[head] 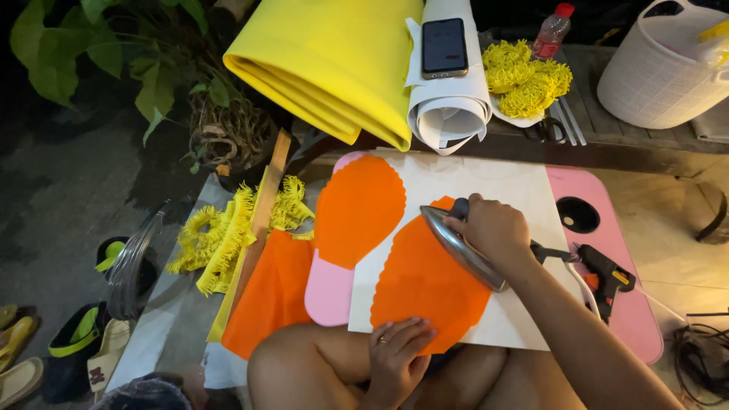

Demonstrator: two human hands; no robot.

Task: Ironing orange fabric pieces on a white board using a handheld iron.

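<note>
Lowest in the frame, the left hand lies flat, fingers spread, pinning the near edge of an orange scalloped felt piece on a white sheet. Right of centre, the right hand grips a clothes iron resting on that felt. A glue gun lies at right on the pink board.

Under the right hand the iron shows a polished, glossy metal sole. Beneath it and the left hand lies matt orange felt on smooth white paper. Right of the hands, a glue gun of black matt plastic rests on a smooth pink board.
</note>
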